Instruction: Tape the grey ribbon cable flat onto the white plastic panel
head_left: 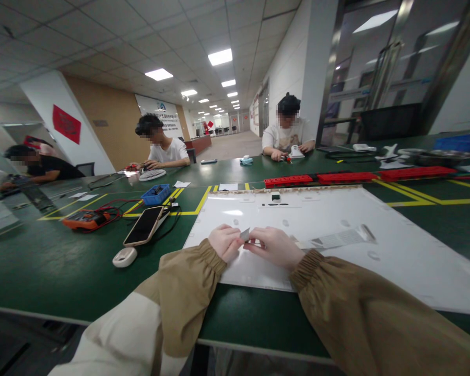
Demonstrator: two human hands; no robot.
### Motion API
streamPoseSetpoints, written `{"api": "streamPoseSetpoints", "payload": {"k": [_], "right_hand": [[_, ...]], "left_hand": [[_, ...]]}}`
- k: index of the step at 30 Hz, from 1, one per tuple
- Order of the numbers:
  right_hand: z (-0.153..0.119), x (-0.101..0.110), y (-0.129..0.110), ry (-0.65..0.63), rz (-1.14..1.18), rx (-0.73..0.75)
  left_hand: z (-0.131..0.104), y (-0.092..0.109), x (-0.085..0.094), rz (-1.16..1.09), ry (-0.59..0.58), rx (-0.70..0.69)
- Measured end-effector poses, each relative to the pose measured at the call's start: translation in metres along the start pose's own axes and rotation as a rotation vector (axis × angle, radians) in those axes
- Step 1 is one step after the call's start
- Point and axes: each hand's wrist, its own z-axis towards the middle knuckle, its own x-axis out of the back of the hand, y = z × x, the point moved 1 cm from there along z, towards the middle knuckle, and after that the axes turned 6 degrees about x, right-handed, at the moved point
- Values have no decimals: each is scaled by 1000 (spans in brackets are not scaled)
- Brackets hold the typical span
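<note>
Both my hands meet over a large white panel [332, 279] that lies on the green table. A small, flat grey piece [245, 234] with a pointed corner sits between my fingertips; its kind is too small to make out. My left hand [224, 242] pinches it from the left. From the other side, my right hand [276, 245] has its thumb and fingers closed at the piece's edge. Just right of my right hand, a clear packet with printing [332, 239] rests on the panel.
Left of the panel lie a phone [144, 225], a white oval object [124, 257], an orange multimeter [86, 219] and a blue bin [156, 194]. Red trays [347, 178] line the panel's far side. Two people [288, 128] [162, 146] work across the table.
</note>
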Motion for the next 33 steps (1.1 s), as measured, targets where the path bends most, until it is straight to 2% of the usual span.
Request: {"api": "streamPoseSetpoints", "payload": {"k": [4, 7, 11, 15, 21, 27, 33], "right_hand": [[0, 0, 3, 12, -4, -17], [-1, 0, 4, -9, -25, -18], [-1, 0, 3, -59, -46, -12], [-1, -2, 3, -88, -50, -49], [-3, -1, 5, -50, -6, -125], [-2, 2, 1, -15, 18, -133], [-1, 1, 1, 7, -24, -134]], "left_hand": [[3, 7, 7, -50, -17, 47], [3, 12, 10, -101, -21, 24], [3, 14, 10, -139, -47, -18], [4, 12, 7, -138, -121, 39], [6, 13, 2, -132, -179, 149], [5, 10, -2, -160, -158, 146], [4, 5, -6, -176, -200, 134]]}}
